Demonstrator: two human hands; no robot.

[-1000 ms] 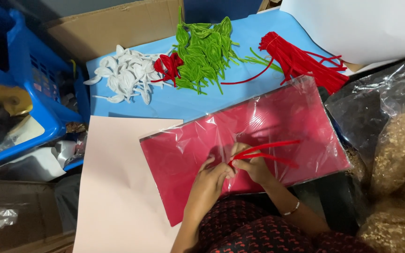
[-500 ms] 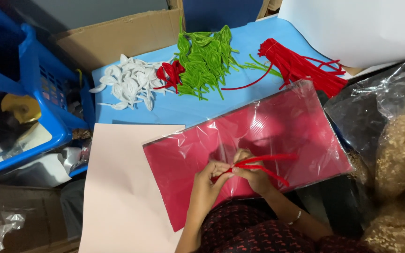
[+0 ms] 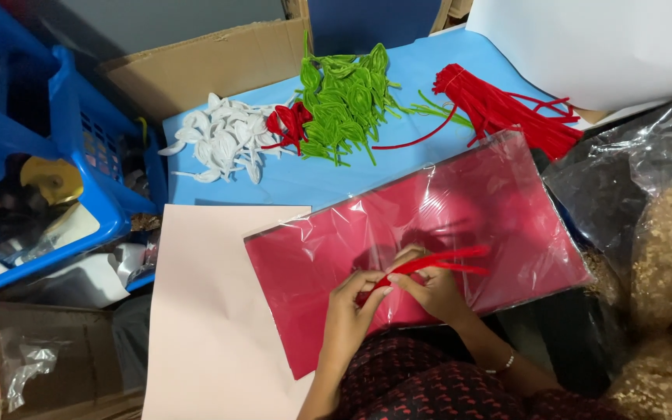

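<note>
Head view: left hand hides red pipe cleaner's bent end.

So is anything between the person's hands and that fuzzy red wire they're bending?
No. The left hand and right hand both pinch the fuzzy red pipe-cleaner wire directly, above the red plastic-wrapped sheet pack.
</note>
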